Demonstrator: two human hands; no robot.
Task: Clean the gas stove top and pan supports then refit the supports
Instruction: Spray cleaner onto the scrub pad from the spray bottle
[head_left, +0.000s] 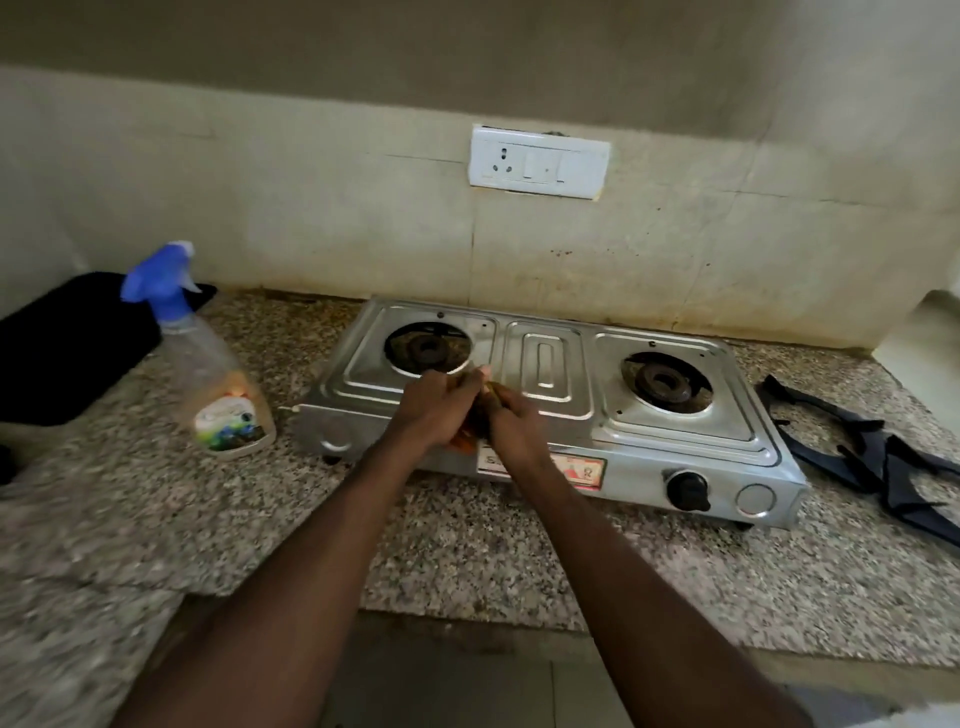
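A steel two-burner gas stove (545, 395) sits on the granite counter with both burners bare. Its two black pan supports (857, 447) lie on the counter to the right of it. My left hand (431, 410) and my right hand (511, 421) meet over the stove's front middle. Both grip a small, bunched orange-brown cloth (475, 415) between them, which is mostly hidden by the fingers.
A spray bottle (218, 374) with a blue trigger stands left of the stove. A black tray-like object (67, 343) lies at the far left. A white socket plate (537, 161) is on the stained wall behind. The counter's front edge runs below my forearms.
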